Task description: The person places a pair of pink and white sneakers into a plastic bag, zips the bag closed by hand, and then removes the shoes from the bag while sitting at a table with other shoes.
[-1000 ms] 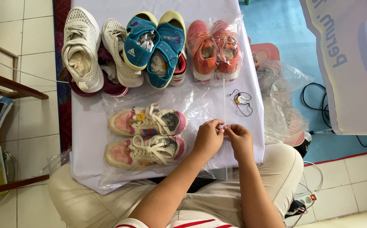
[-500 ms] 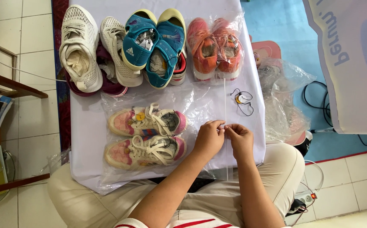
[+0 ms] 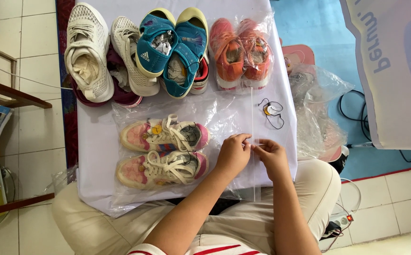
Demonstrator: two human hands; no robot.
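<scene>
A pair of pink and cream laced shoes (image 3: 165,151) lies inside a clear plastic bag (image 3: 224,111) on the white table (image 3: 94,156). My left hand (image 3: 233,156) and my right hand (image 3: 270,155) meet at the bag's open edge, fingertips pinching its zip strip (image 3: 252,118) that runs up and down at the bag's right end. Both hands rest on the plastic just right of the shoes' heels.
Along the far side stand white mesh sneakers (image 3: 108,54), teal sandals (image 3: 172,49) and bagged orange shoes (image 3: 241,54). A small tag on a black cord (image 3: 272,112) lies right of the strip. Loose plastic bags (image 3: 316,115) pile beside the table; a banner (image 3: 394,71) hangs right.
</scene>
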